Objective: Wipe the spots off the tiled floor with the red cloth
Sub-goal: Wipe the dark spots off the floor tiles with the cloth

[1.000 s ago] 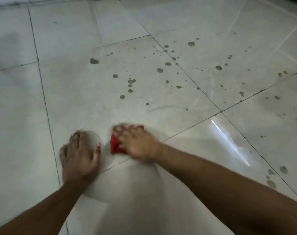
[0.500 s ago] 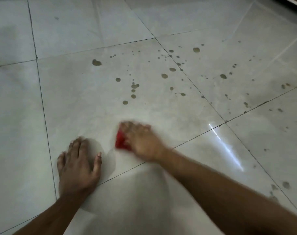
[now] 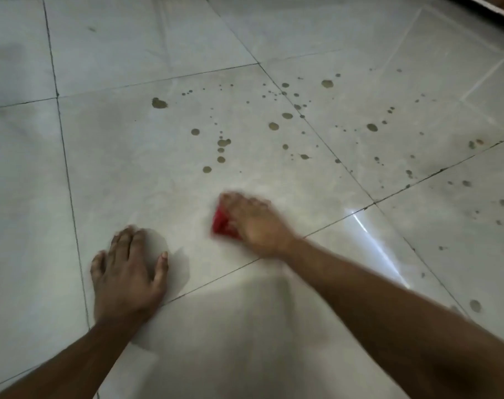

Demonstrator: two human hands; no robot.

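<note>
Ahead of you the pale tiled floor (image 3: 115,156) is crossed by dark grout lines (image 3: 68,180), and a bright glare streak (image 3: 380,249) lies on the glossy tile to your right. Nothing stands between your hands and the brown spots (image 3: 222,143), which scatter across the tiles further out, from one large blot (image 3: 159,103) at far left to a lone mark (image 3: 475,305) close to your right forearm; they are too many and too small to count. A dark edge with a light strip (image 3: 481,2) shows in the top right corner, too cut off to identify. Your one red cloth (image 3: 223,223) is a small bright wad, blurred, lying on the floor just short of the nearest spots and mostly covered by your right hand (image 3: 256,223). That hand rests on top of the cloth with fingers pointing forward; blur keeps you from telling whether they press flat or curl around it. Your left hand (image 3: 127,272) lies flat on the tile, well apart from the cloth, fingers straight and spread, holding nothing. Two hands, two bare forearms.
</note>
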